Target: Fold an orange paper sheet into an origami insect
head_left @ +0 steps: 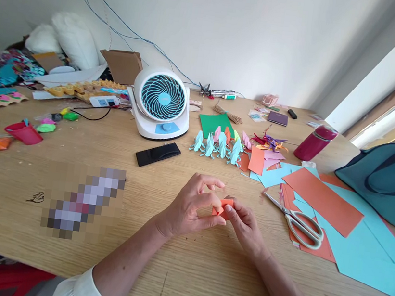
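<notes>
A small folded piece of orange paper [225, 205] is held between my two hands above the wooden table. My right hand [246, 222] pinches it from the right, thumb on top. From the left, my left hand [197, 204] closes its index finger and thumb on the paper's left side, its other fingers lifted and curled. To the right lie scissors [303, 226] with pale handles, on orange and light blue paper sheets [373, 253]. Beyond my hands stand several folded light blue paper figures [222, 144], with pink, orange and yellow ones behind.
A white fan [163, 102] stands at the back, a black case [158, 154] before it. A dark red bottle [315, 143] and a teal bag [385, 182] are on the right. At left sit a red cup [25, 132] and a blurred-out object [84, 201].
</notes>
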Motion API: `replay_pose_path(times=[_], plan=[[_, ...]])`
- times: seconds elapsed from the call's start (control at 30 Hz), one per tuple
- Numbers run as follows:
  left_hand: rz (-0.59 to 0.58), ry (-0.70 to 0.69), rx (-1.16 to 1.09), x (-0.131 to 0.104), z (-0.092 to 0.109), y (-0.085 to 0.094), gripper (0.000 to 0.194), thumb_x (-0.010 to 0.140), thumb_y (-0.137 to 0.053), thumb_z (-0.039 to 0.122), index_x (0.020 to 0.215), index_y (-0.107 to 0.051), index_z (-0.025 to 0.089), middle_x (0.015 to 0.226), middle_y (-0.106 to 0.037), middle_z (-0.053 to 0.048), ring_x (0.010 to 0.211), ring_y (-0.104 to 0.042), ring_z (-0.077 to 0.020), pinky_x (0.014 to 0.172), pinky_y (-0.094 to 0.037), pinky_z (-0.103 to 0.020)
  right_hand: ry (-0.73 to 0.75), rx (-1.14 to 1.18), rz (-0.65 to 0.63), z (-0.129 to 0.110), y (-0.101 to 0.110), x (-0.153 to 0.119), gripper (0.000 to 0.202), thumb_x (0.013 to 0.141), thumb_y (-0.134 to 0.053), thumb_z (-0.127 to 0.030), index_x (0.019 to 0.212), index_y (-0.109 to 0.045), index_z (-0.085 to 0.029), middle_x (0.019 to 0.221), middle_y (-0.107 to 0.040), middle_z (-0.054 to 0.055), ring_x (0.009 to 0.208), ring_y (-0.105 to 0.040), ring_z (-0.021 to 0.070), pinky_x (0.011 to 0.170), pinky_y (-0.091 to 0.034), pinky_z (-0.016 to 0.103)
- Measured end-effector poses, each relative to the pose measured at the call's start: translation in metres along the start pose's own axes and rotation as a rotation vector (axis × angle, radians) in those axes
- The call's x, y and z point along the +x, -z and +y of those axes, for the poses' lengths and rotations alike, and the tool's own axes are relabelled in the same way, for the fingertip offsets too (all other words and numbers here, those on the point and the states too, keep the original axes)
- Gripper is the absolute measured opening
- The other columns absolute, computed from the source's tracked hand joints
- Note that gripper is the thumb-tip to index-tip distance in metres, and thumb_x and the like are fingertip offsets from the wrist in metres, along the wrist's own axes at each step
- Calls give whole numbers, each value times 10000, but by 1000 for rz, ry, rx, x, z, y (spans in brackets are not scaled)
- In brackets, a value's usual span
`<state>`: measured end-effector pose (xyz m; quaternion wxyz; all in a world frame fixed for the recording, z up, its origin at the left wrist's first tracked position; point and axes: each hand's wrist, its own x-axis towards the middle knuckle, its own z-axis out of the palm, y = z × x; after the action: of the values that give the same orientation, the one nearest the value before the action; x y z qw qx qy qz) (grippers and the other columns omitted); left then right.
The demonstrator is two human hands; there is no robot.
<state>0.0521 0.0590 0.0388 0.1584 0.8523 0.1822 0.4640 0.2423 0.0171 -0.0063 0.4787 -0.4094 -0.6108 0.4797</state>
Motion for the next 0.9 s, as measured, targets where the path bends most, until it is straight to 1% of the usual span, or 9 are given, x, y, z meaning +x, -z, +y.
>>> replay_pose_path(times=[0.13, 0.2, 0.27, 0.4, 0.5, 0.6, 0.7, 0.8, 0.9], plan=[[-10, -8, 63, 0, -4, 1, 161, 855, -717, 359, 899, -656, 217, 1230, -558, -70, 994, -533, -191, 797, -472, -308, 5, -20, 22, -1, -1, -1, 346, 972, -503, -470, 817, -626, -186, 738, -533, 1, 687, -469, 135, 648, -391, 253], [-9, -3, 114, 0, -5, 3, 112, 895, -669, 327, 898, -661, 215, 1221, -569, -74, 981, -533, -187, 803, -476, -310, 4, -18, 33, -1, -1, 0, 366, 960, -514, -493, 804, -630, -183, 713, -521, -2, 665, -463, 131, 622, -397, 247], [-5, 1, 150, 0, -5, 4, 119, 919, -633, 314, 871, -667, 210, 1182, -582, -79, 966, -537, -186, 801, -480, -309, 1, -22, 37, 0, -2, 2, 379, 955, -518, -506, 802, -637, -181, 696, -516, -4, 652, -464, 128, 613, -401, 245], [3, -12, 181, 0, -2, 4, 144, 907, -648, 330, 832, -671, 210, 969, -608, -59, 863, -543, -167, 769, -475, -294, -23, -16, 61, 1, -2, 4, 379, 957, -515, -506, 809, -643, -181, 695, -532, -1, 650, -478, 128, 616, -407, 247], [14, -62, 185, 1, 0, 3, 120, 892, -675, 290, 811, -650, 204, 832, -636, -22, 757, -539, -144, 740, -447, -293, -30, -21, 89, 0, -2, 3, 377, 958, -514, -503, 818, -652, -182, 694, -537, 1, 653, -479, 131, 620, -406, 251], [4, -72, 174, 3, 0, 1, 132, 901, -661, 259, 790, -625, 198, 824, -678, -13, 740, -559, -137, 728, -426, -301, -20, -32, 114, -2, -2, 3, 387, 951, -519, -513, 804, -652, -180, 680, -524, -1, 649, -476, 132, 618, -404, 253], [4, -55, 165, 3, -1, 0, 132, 899, -659, 243, 787, -608, 195, 812, -685, -5, 745, -570, -135, 732, -418, -304, -7, -35, 126, -4, -2, 3, 396, 945, -520, -526, 802, -648, -179, 680, -517, -2, 639, -469, 130, 603, -408, 250], [24, -39, 151, 3, -4, -2, 70, 882, -672, 213, 841, -618, 196, 816, -673, -7, 771, -566, -144, 749, -428, -305, 4, -42, 132, -5, -3, 3, 397, 941, -522, -532, 804, -642, -179, 681, -506, -4, 632, -462, 128, 589, -410, 244], [36, 6, 165, 1, -5, -4, 66, 873, -684, 233, 881, -636, 189, 845, -654, -30, 800, -559, -161, 754, -456, -307, 7, -49, 136, -4, -4, 3, 401, 936, -527, -537, 779, -624, -181, 678, -488, -7, 625, -451, 125, 573, -400, 239]])
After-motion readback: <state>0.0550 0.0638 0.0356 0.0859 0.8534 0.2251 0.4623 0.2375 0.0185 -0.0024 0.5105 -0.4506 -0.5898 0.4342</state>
